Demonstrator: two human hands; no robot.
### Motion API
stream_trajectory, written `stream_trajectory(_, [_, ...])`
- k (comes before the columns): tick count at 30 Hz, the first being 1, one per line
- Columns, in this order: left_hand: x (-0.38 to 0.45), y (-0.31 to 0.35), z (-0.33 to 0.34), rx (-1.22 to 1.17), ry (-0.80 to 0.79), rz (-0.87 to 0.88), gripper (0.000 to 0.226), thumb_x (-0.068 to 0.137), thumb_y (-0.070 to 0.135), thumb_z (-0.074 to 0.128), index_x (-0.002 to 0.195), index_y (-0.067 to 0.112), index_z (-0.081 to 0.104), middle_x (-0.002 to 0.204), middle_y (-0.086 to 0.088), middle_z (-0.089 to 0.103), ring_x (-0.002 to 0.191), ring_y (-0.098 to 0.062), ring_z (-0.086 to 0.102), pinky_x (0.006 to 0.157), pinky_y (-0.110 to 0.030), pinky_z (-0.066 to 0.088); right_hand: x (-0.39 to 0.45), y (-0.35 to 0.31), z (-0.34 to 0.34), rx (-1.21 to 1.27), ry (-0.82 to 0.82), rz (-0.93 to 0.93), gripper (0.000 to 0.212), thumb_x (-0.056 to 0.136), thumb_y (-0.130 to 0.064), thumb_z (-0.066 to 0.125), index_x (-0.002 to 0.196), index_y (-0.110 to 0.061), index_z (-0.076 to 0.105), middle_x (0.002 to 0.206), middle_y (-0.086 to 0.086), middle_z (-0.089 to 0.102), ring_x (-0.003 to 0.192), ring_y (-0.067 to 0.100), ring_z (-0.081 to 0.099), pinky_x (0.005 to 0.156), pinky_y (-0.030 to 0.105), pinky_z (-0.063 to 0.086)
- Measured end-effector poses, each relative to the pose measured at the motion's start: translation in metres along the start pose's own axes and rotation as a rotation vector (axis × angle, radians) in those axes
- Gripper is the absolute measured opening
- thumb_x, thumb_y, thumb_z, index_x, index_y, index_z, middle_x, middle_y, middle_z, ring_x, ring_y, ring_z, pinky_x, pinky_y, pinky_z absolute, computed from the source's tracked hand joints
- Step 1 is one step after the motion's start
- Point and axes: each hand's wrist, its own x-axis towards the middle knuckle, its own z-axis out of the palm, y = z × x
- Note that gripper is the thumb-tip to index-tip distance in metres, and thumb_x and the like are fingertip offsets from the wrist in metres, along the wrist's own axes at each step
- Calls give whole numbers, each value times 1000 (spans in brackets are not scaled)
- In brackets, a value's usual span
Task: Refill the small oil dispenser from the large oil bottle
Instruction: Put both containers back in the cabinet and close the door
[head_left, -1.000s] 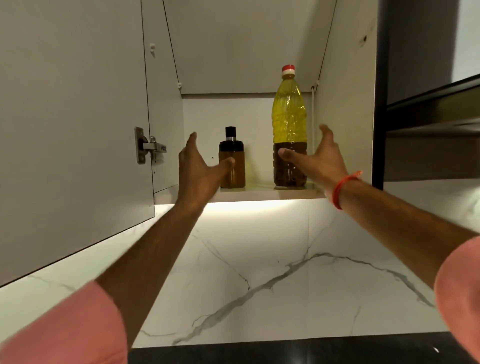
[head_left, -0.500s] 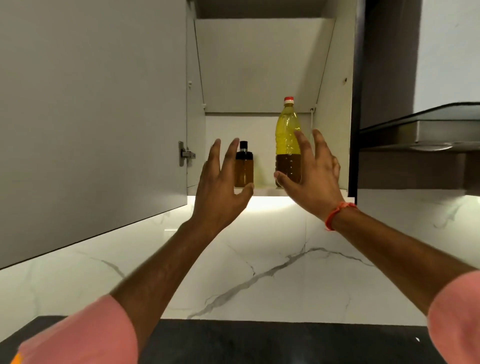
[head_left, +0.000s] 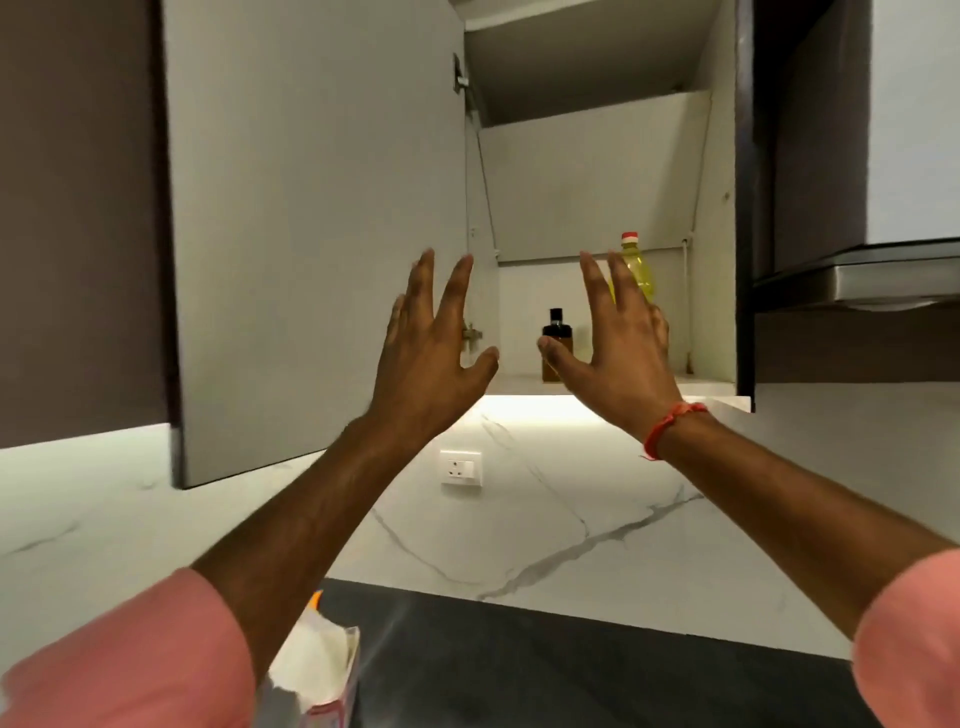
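Both hands (head_left: 431, 358) (head_left: 618, 353) raised, holding nothing.

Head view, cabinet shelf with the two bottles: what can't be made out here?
- Tall yellow oil bottle with red cap: body and base hidden behind the right hand.
- Small amber dispenser with black cap: lower right covered by that hand's thumb; fill level unreadable.
- White packet on the dark countertop: cut by the bottom edge.

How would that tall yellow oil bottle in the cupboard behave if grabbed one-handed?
The large oil bottle looks nearly full, so probably heavy for its size. Tall and narrow on the shelf, it could tip if nudged high up. It looks like plastic, so it may flex under a tight grip.
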Motion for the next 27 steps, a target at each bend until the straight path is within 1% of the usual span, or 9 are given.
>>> stream_trajectory(9, [5, -54, -123, 294, 213, 82, 86, 96, 50, 58, 163, 28, 10, 172, -10, -5, 158, -28, -1, 126, -48, 6, 5, -111, 21, 175, -57, -180, 87, 99, -58, 51, 163, -29, -1, 173, 1, -4, 159, 25, 5, 126, 48, 8])
stream_trajectory(12, [-2, -78, -146, 319, 278, 45, 81, 98, 52, 55, 163, 29, 11, 171, -10, -6, 158, -29, -2, 124, -47, 2, 0, -148, 35, 243, -93, -250, 86, 100, -60, 48, 163, -29, -1, 173, 2, -2, 159, 24, 6, 126, 47, 10])
stream_trajectory(14, [-11, -89, -153, 207, 280, -63, 81, 99, 53, 55, 163, 31, 9, 171, -9, -10, 158, -30, -2, 124, -51, 9, -6, -171, 42, 268, -120, -310, 85, 100, -61, 47, 163, -29, -1, 173, 2, -1, 159, 23, 8, 126, 47, 11])
stream_trajectory(16, [-21, -95, -156, -35, 226, -210, 83, 99, 53, 55, 162, 36, 5, 171, -3, -10, 158, -29, 4, 121, -51, 22, -10, -188, 46, 275, -146, -356, 85, 99, -61, 46, 163, -30, -1, 173, 2, -1, 159, 23, 9, 126, 45, 12])
stream_trajectory(18, [-29, -93, -157, -283, 170, -327, 81, 99, 54, 52, 161, 40, 3, 172, 5, -2, 157, -25, 11, 119, -48, 26, -11, -200, 48, 297, -164, -387, 85, 99, -61, 46, 163, -31, -1, 173, 1, -1, 159, 23, 11, 125, 44, 13])
stream_trajectory(21, [-32, -79, -159, -562, 193, -446, 70, 102, 55, 43, 160, 41, 8, 170, 9, 13, 155, -21, 20, 114, -40, 28, -10, -208, 47, 340, -193, -400, 84, 99, -61, 48, 163, -33, 1, 173, 0, 0, 158, 24, 15, 124, 46, 19])
stream_trajectory(24, [-34, -67, -159, -650, 226, -412, 63, 103, 57, 34, 161, 41, 12, 168, 14, 17, 154, -15, 21, 105, -31, 24, -8, -206, 40, 386, -177, -399, 82, 100, -60, 48, 163, -33, 3, 173, 0, 2, 157, 25, 18, 122, 48, 23])
stream_trajectory(26, [-36, -65, -155, -715, 241, -380, 63, 103, 61, 33, 160, 43, 15, 167, 18, 21, 152, -10, 24, 114, -31, 22, -4, -200, 32, 416, -143, -391, 79, 101, -58, 46, 163, -32, 4, 173, 0, 4, 158, 24, 17, 122, 47, 24])
stream_trajectory(27, [-37, -65, -154, -740, 253, -366, 64, 102, 64, 34, 159, 44, 17, 166, 18, 24, 151, -9, 27, 120, -36, 23, -2, -198, 27, 432, -123, -391, 78, 101, -57, 45, 163, -32, 5, 173, 0, 5, 158, 24, 17, 122, 47, 25])
